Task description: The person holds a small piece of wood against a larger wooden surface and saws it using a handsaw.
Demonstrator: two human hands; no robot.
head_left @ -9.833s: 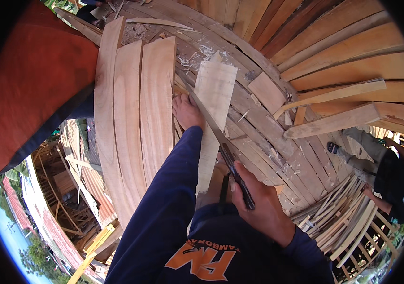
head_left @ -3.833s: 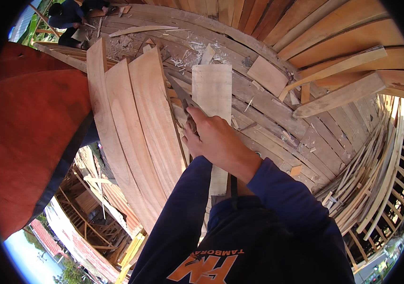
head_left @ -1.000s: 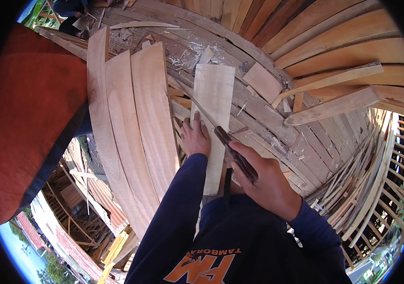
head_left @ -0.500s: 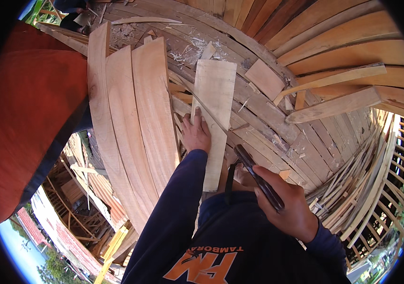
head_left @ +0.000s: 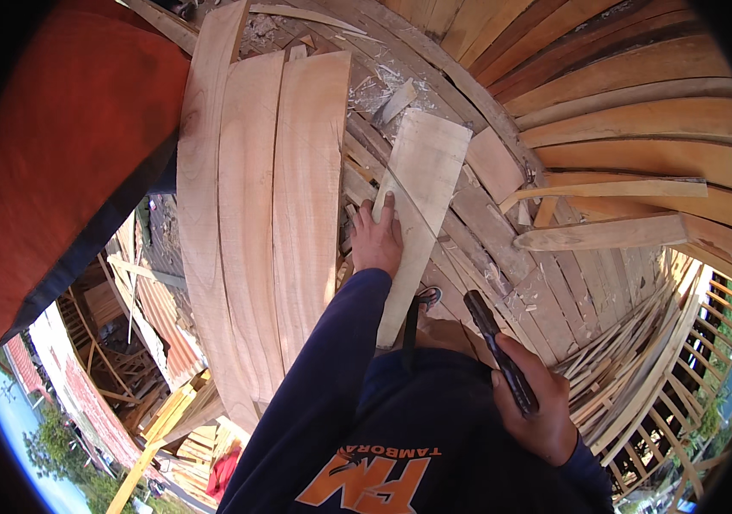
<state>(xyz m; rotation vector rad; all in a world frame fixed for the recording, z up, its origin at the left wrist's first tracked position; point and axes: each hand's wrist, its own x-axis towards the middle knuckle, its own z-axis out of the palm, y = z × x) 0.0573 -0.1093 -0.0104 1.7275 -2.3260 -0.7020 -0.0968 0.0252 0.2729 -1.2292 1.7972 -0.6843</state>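
A long pale plank (head_left: pixel 428 171) slants in front of me, its near end close to my waist. My left hand (head_left: pixel 378 243) grips its left edge, with fingers partly on the face and partly past the edge. My right hand (head_left: pixel 540 403) is closed around the dark handle (head_left: pixel 503 351) of a long-bladed tool. The blade shows only as a thin line crossing the plank, nearly edge-on, so its kind is unclear. Left of the plank stand several broad, light brown boards (head_left: pixel 310 171) side by side.
Curved wall planking (head_left: pixel 640 111) rises on the right, with loose timbers (head_left: pixel 601 232) before it. A pile of thin strips (head_left: pixel 631 360) lies lower right. Shavings and offcuts (head_left: pixel 397 100) litter the plank floor. Orange cloth (head_left: pixel 74 154) fills the left side. My sandalled foot (head_left: pixel 428 297) is below the plank.
The pale plank has tilted, its far end swinging right, and my left hand has moved slightly right with it. My right hand with the tool has shifted right and down. The whole view has turned somewhat.
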